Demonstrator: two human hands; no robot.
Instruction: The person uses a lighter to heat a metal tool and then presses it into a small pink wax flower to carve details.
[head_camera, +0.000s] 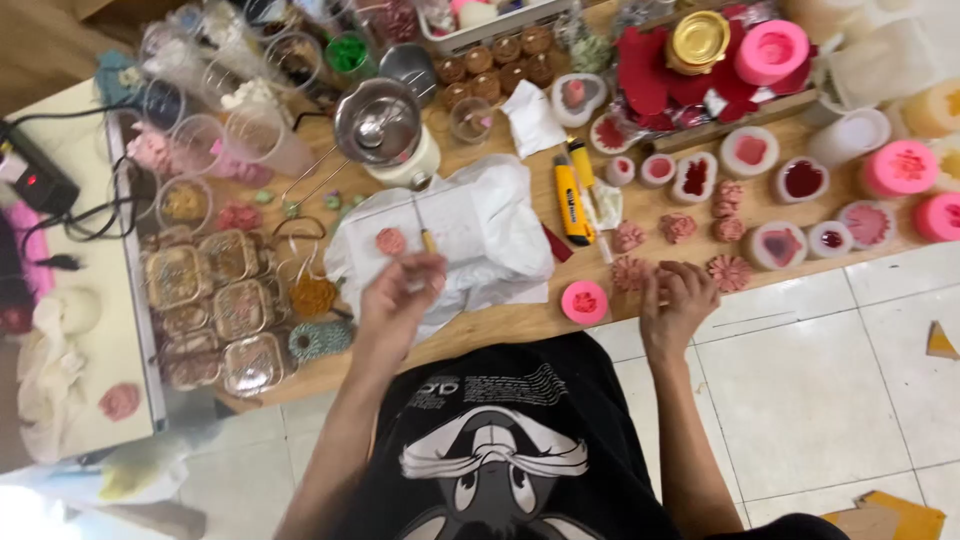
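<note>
Step in hand, as judged: finishing small pink moulded flowers, likely wax or soap, taken out of silicone moulds. The left hand hovers over the white cloth near the front edge of the desk, fingers curled and pinched loosely around a thin stick-like tool with a yellowish tip; grip looks closed, though what the fingertips press is too blurred to tell. Just beyond it a small pink flower piece lies on the cloth, apart from the hand. The right hand rests at the front edge, fingers bent down onto a pink flower, half-closed, touching rather than lifting it as far as can be seen. More flowers lie beside it, one daisy-shaped. A round pink mould sits between the hands, a yellow utility knife farther back. Next move probably calls for a steady, light touch with the tool, since the pieces look small and fragile.
</note>
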